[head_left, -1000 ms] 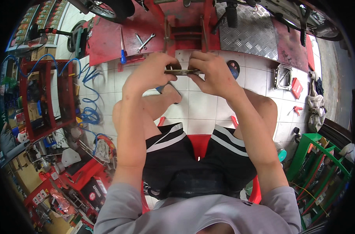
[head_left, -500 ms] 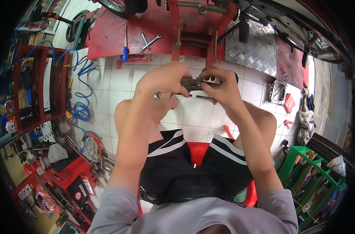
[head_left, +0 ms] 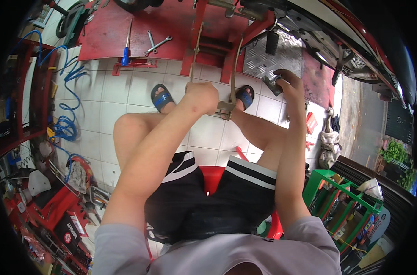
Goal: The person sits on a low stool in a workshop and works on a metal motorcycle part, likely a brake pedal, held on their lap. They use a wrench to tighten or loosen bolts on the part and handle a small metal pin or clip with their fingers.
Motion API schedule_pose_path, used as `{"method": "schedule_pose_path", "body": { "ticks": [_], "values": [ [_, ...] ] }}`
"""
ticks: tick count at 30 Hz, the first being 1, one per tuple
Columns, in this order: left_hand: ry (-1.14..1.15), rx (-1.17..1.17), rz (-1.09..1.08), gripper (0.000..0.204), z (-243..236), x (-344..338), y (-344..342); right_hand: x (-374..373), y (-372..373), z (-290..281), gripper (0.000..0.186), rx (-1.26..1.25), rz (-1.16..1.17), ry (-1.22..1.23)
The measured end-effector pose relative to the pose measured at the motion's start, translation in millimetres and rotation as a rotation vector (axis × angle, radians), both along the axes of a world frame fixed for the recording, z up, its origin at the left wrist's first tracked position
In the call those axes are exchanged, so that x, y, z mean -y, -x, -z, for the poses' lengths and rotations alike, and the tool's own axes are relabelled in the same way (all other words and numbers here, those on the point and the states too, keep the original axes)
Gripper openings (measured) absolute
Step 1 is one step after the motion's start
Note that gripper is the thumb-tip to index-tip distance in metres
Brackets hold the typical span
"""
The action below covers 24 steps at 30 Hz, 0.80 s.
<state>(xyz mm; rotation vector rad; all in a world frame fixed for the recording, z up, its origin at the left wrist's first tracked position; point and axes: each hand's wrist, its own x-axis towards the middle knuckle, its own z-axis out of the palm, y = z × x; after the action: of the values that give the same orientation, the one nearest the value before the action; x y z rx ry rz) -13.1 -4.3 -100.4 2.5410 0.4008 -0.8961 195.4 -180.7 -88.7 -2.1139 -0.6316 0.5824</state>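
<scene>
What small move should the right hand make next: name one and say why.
Probably lower the dark flat piece onto the patterned metal plate. The right hand appears to pinch it by that plate's near edge, apart from the left hand, which grips a metal part. Setting it down would likely free the right hand to help there.
</scene>
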Motion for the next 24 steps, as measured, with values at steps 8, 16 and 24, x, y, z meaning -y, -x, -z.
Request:
{"method": "schedule_pose_path", "body": {
  "ticks": [8, 16, 24],
  "values": [
    [-0.025, -0.011, -0.063, 0.028, 5, 6, -2, 20, -29, -23, 0.022, -0.050, -0.085, 0.121],
    [-0.008, -0.185, -0.061, 0.032, -6, 11, -10, -177, 83, -55, 0.020, -0.161, -0.737, -0.095],
    [0.015, -0.206, -0.052, 0.039, 6, 18, -16, -346, 89, 101, 0.026, 0.275, -0.795, 0.467]
  ]
}}
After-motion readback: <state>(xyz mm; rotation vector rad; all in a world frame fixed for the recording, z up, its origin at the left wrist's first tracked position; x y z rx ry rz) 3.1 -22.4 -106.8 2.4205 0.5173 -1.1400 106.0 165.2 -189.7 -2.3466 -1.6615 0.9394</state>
